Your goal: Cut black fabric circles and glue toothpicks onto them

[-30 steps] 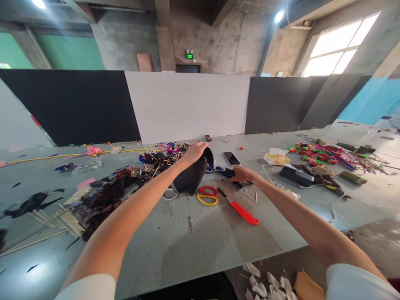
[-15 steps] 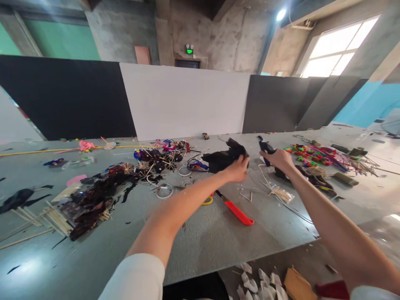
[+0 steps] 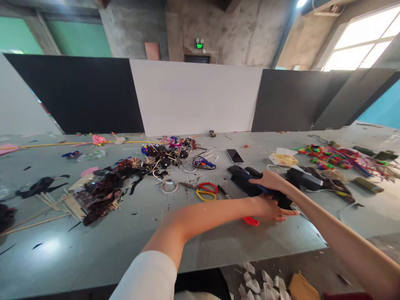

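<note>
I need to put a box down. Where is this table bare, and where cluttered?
Barest: the near strip of the table, between the dark scrap pile, the scissors and the near edge. A smaller gap lies between the phone and the white panel. Crowded: around the left hand and right hand, and the coloured heap far right.

Crumpled black cloth (image 3: 242,180), stretched out lengthwise on the grey table (image 3: 156,233)

Red-handled knife (image 3: 251,221) mostly hidden behind left forearm (image 3: 218,210). Black cloth (image 3: 242,181) partly covered by right hand (image 3: 271,181); its grip unclear. Right elbow cut off at edge.
</note>
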`<state>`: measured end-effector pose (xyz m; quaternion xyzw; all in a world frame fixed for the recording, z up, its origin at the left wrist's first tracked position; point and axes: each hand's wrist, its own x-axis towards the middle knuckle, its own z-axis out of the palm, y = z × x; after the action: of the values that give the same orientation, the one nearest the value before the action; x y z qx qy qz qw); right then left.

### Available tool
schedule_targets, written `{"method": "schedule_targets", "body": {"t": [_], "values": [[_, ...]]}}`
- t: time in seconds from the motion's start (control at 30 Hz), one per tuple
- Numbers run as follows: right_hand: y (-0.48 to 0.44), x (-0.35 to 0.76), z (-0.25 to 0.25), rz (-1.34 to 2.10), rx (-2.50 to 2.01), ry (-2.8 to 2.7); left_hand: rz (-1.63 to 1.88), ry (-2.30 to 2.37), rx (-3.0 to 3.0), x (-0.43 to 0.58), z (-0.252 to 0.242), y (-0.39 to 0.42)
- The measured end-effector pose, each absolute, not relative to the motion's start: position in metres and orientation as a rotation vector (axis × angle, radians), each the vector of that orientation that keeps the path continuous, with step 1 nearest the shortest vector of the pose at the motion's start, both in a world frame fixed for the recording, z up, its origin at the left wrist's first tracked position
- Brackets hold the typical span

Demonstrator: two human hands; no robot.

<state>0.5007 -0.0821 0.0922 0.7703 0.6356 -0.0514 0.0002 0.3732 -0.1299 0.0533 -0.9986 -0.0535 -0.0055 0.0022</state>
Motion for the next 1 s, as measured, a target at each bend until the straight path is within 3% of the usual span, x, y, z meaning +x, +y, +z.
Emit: {"method": "schedule_targets", "body": {"t": [0.17,0.37,0.6,0.7,0.8,0.9,1.0], "values": [[-0.074,0.499,0.051,-0.104,2.479,1.856,-0.308,0.027,-2.98,0.291,0.056,-0.141],[-0.055,0.508,0.05,0.044,2.662,1.767,-0.412,-0.018,-2.945,0.178,0.049,-0.135],[-0.045,0.46,0.088,0.37,2.72,1.949,-0.546,-0.621,-3.099,0.047,0.04,-0.124],[-0.046,0.395,0.102,0.028,2.557,2.447,-0.963,-1.058,-3.108,0.017,0.033,-0.124],[-0.05,0.315,0.099,-0.626,2.289,2.898,-1.529,-1.407,-3.049,0.012,0.024,-0.12],[-0.061,0.246,0.073,-1.444,1.966,3.07,-2.099,-1.666,-2.956,0.016,0.021,-0.112],[-0.077,0.207,0.035,-1.812,1.894,3.113,-2.618,-1.646,-2.905,0.013,0.021,-0.107]]}}
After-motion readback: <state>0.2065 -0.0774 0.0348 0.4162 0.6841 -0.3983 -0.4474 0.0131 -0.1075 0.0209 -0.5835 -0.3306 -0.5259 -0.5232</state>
